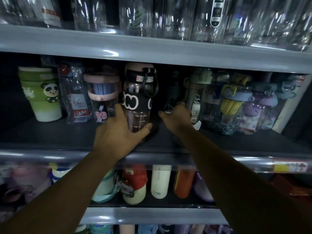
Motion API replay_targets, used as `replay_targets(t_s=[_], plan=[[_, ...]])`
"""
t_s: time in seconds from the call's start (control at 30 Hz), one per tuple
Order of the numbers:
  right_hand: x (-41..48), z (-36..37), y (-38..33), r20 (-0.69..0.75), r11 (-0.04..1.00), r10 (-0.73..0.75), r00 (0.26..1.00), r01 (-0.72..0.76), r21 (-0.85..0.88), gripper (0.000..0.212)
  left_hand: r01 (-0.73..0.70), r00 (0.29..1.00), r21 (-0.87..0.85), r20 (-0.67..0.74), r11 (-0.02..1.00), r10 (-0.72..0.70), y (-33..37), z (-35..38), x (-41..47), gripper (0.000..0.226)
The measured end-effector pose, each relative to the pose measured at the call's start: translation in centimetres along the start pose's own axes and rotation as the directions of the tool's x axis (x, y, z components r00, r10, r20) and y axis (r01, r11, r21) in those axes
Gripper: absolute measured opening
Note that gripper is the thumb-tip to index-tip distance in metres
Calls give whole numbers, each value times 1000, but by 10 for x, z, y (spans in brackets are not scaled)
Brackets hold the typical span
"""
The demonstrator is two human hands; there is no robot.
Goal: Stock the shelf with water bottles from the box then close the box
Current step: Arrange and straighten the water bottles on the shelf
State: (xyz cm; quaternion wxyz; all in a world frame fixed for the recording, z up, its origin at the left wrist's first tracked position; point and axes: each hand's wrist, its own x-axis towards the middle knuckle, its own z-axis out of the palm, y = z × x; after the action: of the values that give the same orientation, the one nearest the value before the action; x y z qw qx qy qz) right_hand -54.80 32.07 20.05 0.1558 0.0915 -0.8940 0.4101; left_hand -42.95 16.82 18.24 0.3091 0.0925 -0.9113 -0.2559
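While both arms reached into the shelf [50, 132], the left hand [118, 132] grasped the base of a clear bottle [138, 98] with a pink lid and a black band. Its thumb curled round the right side and its fingers round the left. That bottle stood upright or nearly so, its bottom at the shelf surface near the front edge.

Just to the right, the right hand [176, 117] was wrapped round the lower part of a dark bottle [171, 92]. The thumb lay on the left and the fingers on the right, though the dim light hid much of the grip. The two bottles stood side by side, close together, between the hands.

Left of the left hand stood a pink-rimmed cup [101, 92], a bagged bottle [76, 95] and, farthest out, a green panda cup [42, 95]. Right of the right hand were a green-lidded bottle [195, 95], a yellow bottle [231, 102] and a purple bottle [260, 108].

Below the forearms, one level down, stood a red-capped bottle [134, 184], a white flask [160, 181] and an orange flask [183, 184]. Above the hands, a row of clear glassware [168, 17] was blurred.
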Motion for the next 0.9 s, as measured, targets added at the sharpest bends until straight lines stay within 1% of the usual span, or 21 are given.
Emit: replay_targets(t_s=[0.1, 0.17, 0.3, 0.4, 0.47, 0.53, 0.63, 0.67, 0.77, 0.83, 0.9], plan=[[12, 10, -5, 65, 996, 41, 997, -35, -87, 84, 38, 999, -78, -30, 996, -40, -15, -2, 2, 87], [21, 16, -6, 82, 992, 70, 994, -61, -113, 87, 47, 998, -148, -36, 988, -53, -18, 0, 4, 85], [36, 23, -5, 2, 970, 67, 998, -65, -235, 83, 31, 999, -203, -15, 979, -35, -18, 1, 8, 80], [46, 30, -5, -66, 961, 83, 994, -97, -259, 84, 11, 999, -193, -40, 981, -19, -20, 3, 6, 83], [51, 36, -6, -79, 961, 119, 990, -135, -243, 88, -1, 998, -188, -54, 982, -10, -21, 3, 5, 88], [55, 39, -5, -85, 959, 132, 988, -149, -239, 82, -15, 999, -182, -53, 983, 6, -21, 4, 5, 91], [57, 38, -3, -63, 962, 92, 994, -106, -252, 50, -34, 999, -180, -48, 983, 25, -21, 4, 6, 93], [57, 38, -4, -58, 963, 91, 994, -102, -249, 49, -31, 999, -180, -45, 983, 23, -22, 4, 6, 93], [49, 32, -8, -93, 953, 68, 993, -92, -288, 66, -16, 999, -184, -47, 983, 7, -22, 4, 6, 91], [39, 25, -12, -69, 957, 18, 997, -37, -287, 65, -10, 999, -181, -45, 983, 2, -21, 2, 5, 90], [28, 16, -12, -21, 964, 16, 1000, -21, -265, 68, -6, 999, -174, -34, 985, 0, -19, 1, 4, 86]])
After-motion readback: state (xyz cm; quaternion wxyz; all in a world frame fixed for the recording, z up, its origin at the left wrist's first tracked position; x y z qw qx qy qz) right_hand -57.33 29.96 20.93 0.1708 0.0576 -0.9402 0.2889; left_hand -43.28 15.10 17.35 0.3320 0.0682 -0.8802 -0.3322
